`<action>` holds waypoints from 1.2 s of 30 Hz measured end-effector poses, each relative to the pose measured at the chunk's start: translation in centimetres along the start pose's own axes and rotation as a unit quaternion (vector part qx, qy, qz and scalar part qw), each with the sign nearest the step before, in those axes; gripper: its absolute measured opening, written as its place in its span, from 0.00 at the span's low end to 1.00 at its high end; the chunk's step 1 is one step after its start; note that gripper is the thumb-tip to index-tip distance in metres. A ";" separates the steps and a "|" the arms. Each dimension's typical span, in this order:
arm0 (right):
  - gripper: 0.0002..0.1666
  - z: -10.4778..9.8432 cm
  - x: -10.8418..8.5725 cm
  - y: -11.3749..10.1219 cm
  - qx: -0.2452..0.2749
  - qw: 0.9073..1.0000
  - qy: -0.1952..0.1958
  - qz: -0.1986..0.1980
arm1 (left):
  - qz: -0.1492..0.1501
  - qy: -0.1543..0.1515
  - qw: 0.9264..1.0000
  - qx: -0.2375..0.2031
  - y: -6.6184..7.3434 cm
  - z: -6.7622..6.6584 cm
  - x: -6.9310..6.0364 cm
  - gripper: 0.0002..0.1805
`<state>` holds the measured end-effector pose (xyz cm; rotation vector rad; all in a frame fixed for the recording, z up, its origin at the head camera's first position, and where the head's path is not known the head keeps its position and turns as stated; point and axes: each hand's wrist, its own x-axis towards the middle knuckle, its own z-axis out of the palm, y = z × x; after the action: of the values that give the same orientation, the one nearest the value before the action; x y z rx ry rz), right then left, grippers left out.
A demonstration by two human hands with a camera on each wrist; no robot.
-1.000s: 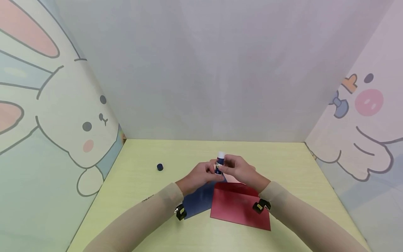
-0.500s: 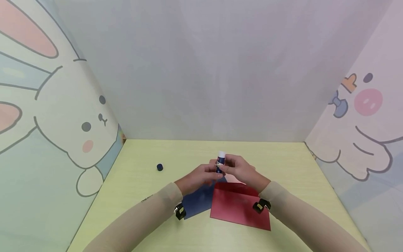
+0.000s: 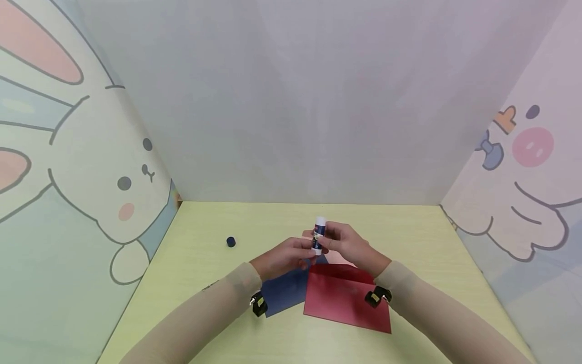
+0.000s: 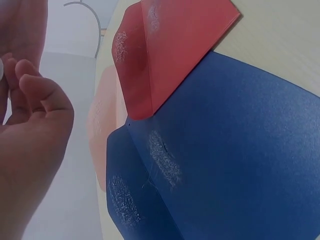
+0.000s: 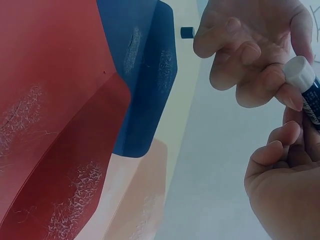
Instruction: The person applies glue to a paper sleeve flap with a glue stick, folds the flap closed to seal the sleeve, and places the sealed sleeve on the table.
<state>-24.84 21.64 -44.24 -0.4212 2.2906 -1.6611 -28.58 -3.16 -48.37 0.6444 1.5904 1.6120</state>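
My right hand [image 3: 349, 242] grips a glue stick [image 3: 319, 236] with a navy body and white at both ends, held nearly upright above the envelopes. At its lower white end, the thumb and fingers of my left hand [image 3: 288, 257] pinch it; the right wrist view shows that end [image 5: 300, 72] between them. Below the hands lie a red envelope [image 3: 347, 301], a blue envelope [image 3: 286, 290] and a pink envelope [image 5: 142, 192], partly hidden. Their flaps are open. Rough whitish patches [image 4: 165, 159] mark the flaps and the red and blue bodies.
A small navy cap [image 3: 231, 241] stands on the pale yellow table [image 3: 204, 283], left of the hands. The red envelope overlaps the blue one. Behind the table is a plain pale wall [image 3: 291, 126], with cartoon-printed panels [image 3: 91, 167] on both sides.
My left fingers have shifted at the glue stick's lower end, and its white base now shows more. The right hand keeps its hold; the envelopes and cap have stayed put.
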 end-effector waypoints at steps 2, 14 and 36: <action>0.25 0.0 0.0 0.0 -0.006 1.000 0.003 0.000 | 0.001 0.011 1.000 0.014 0.0 0.1 0.0 0.21; 0.17 0.5 0.4 0.0 -0.043 0.999 0.004 -0.013 | 0.023 0.124 0.990 0.066 0.0 1.6 0.5 0.23; 0.16 0.5 0.3 0.2 -0.038 0.999 0.006 -0.007 | -0.007 0.097 0.993 0.072 -0.3 1.3 0.3 0.15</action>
<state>-24.91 21.20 -44.61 -0.4460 2.3712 -1.5899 -27.68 -2.17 -48.62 0.5630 1.8612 1.5991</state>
